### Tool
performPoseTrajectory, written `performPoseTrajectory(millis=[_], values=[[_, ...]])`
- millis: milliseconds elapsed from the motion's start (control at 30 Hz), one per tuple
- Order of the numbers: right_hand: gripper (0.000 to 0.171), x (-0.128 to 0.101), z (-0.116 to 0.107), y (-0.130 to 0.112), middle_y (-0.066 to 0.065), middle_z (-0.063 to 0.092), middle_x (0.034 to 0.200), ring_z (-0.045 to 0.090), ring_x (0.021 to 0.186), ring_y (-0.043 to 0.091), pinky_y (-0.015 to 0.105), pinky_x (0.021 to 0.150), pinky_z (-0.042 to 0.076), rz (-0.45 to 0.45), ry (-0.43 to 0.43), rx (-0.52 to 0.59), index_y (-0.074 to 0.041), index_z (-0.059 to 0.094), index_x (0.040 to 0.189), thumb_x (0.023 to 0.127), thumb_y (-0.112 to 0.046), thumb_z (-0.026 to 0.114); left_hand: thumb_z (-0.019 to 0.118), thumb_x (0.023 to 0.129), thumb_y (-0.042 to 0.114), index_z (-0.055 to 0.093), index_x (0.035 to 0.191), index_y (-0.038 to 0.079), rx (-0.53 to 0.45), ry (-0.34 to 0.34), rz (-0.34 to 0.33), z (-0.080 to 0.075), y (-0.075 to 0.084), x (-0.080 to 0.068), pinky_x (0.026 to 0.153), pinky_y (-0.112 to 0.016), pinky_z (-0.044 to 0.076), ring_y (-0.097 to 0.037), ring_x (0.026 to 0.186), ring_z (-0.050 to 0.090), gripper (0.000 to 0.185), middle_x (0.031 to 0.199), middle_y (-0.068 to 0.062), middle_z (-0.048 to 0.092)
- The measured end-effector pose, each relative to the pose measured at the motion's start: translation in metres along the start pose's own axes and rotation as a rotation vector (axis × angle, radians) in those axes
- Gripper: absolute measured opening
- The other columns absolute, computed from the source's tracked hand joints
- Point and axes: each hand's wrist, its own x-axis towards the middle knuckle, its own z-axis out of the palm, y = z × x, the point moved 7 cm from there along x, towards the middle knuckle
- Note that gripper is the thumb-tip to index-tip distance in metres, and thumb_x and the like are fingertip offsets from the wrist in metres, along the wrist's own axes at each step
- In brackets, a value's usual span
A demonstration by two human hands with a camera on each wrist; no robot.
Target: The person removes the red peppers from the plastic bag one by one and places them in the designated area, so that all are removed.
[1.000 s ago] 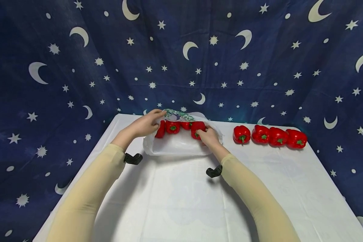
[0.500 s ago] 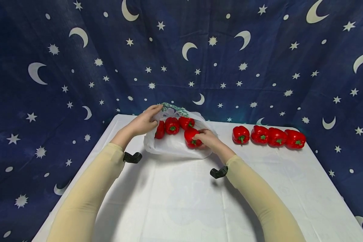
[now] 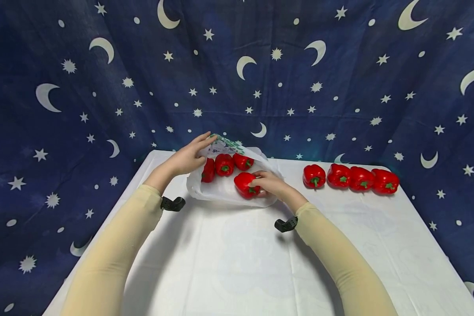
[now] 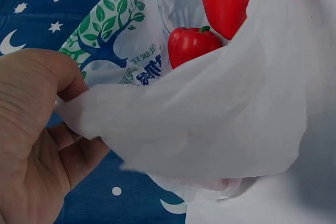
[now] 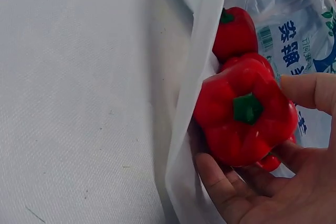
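Observation:
A white plastic bag, printed with a green and blue tree, lies on its side with its mouth toward me. My left hand pinches the bag's rim at the upper left; the left wrist view shows the film between thumb and fingers. My right hand reaches into the mouth and grips a red bell pepper, fingers beneath it and thumb on its side. Behind it in the bag sit several more red peppers. The bag's depth is partly hidden by its front wall.
A row of several red bell peppers stands at the back right of the white-covered table. A dark blue curtain with moons and stars hangs right behind the table's far edge.
The right hand has brought its pepper left and toward me, near the bag's front edge, and the pepper has tilted. The left hand has raised the bag's rim slightly, widening the mouth.

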Motion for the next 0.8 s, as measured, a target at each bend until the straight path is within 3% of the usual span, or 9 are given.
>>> performPoseTrajectory(millis=[33, 167, 233, 300, 400, 600, 700, 800], values=[[0.06, 0.001, 0.0, 0.0, 0.014, 0.056, 0.135, 0.057, 0.106, 0.023, 0.041, 0.089, 0.055, 0.001, 0.004, -0.002, -0.004, 0.05, 0.146, 0.091, -0.024, 0.067, 0.048, 0.098, 0.003, 0.03, 0.163, 0.025, 0.021, -0.015, -0.004, 0.001, 0.0, 0.0, 0.07, -0.037, 0.042, -0.023, 0.093, 0.056, 0.071, 0.171, -0.005, 0.01], [0.06, 0.002, -0.001, 0.001, 0.014, 0.057, 0.136, 0.058, 0.107, 0.023, 0.036, 0.082, 0.056, 0.004, 0.018, -0.007, -0.004, 0.051, 0.145, 0.092, -0.028, 0.066, 0.047, 0.098, 0.006, 0.035, 0.161, 0.03, 0.146, -0.049, -0.022, 0.002, 0.004, 0.002, 0.061, -0.035, 0.036, -0.025, 0.066, 0.046, 0.069, 0.167, -0.009, 0.023], [0.06, 0.002, -0.001, 0.001, 0.014, 0.057, 0.136, 0.058, 0.107, 0.024, 0.035, 0.082, 0.056, 0.01, 0.021, 0.002, -0.005, 0.051, 0.145, 0.092, -0.028, 0.067, 0.05, 0.097, 0.008, 0.038, 0.16, 0.031, 0.211, -0.047, -0.022, 0.001, 0.006, 0.004, 0.062, -0.036, 0.039, -0.027, 0.075, 0.052, 0.068, 0.162, -0.01, 0.032], [0.059, 0.002, 0.0, 0.001, 0.014, 0.057, 0.136, 0.058, 0.109, 0.024, 0.035, 0.084, 0.057, 0.011, 0.019, 0.013, -0.004, 0.051, 0.145, 0.092, -0.026, 0.067, 0.052, 0.097, 0.011, 0.042, 0.158, 0.03, 0.274, -0.035, -0.015, -0.001, 0.009, 0.006, 0.068, -0.039, 0.044, -0.028, 0.096, 0.056, 0.065, 0.157, -0.009, 0.04], [0.059, 0.001, 0.001, 0.001, 0.015, 0.057, 0.135, 0.058, 0.11, 0.025, 0.036, 0.087, 0.056, 0.014, 0.014, 0.027, -0.004, 0.051, 0.145, 0.092, -0.024, 0.067, 0.055, 0.099, 0.015, 0.051, 0.153, 0.026, 0.343, -0.007, 0.006, -0.004, 0.014, 0.011, 0.08, -0.043, 0.048, -0.03, 0.119, 0.05, 0.056, 0.148, -0.008, 0.051], [0.059, 0.003, 0.001, 0.002, 0.016, 0.057, 0.134, 0.058, 0.108, 0.024, 0.037, 0.087, 0.056, 0.005, 0.01, 0.027, -0.003, 0.05, 0.144, 0.092, -0.024, 0.068, 0.055, 0.099, 0.004, 0.065, 0.142, 0.018, 0.381, 0.01, 0.032, -0.005, 0.021, 0.019, 0.087, -0.043, 0.051, -0.03, 0.116, 0.055, 0.046, 0.14, -0.01, 0.057], [0.058, 0.004, 0.001, 0.002, 0.016, 0.057, 0.134, 0.059, 0.107, 0.024, 0.037, 0.087, 0.056, -0.004, 0.001, 0.043, -0.002, 0.05, 0.144, 0.092, -0.022, 0.068, 0.053, 0.096, -0.001, 0.058, 0.148, 0.02, 0.354, -0.027, 0.021, -0.004, 0.022, 0.022, 0.083, -0.04, 0.052, -0.028, 0.117, 0.057, 0.056, 0.145, -0.01, 0.051], [0.057, 0.003, 0.002, 0.002, 0.016, 0.057, 0.133, 0.059, 0.107, 0.024, 0.035, 0.086, 0.056, -0.005, -0.006, 0.053, -0.002, 0.05, 0.143, 0.092, -0.022, 0.068, 0.052, 0.095, -0.001, 0.045, 0.157, 0.024, 0.324, -0.062, 0.005, -0.002, 0.022, 0.023, 0.073, -0.036, 0.05, -0.025, 0.105, 0.06, 0.067, 0.149, -0.01, 0.046]])
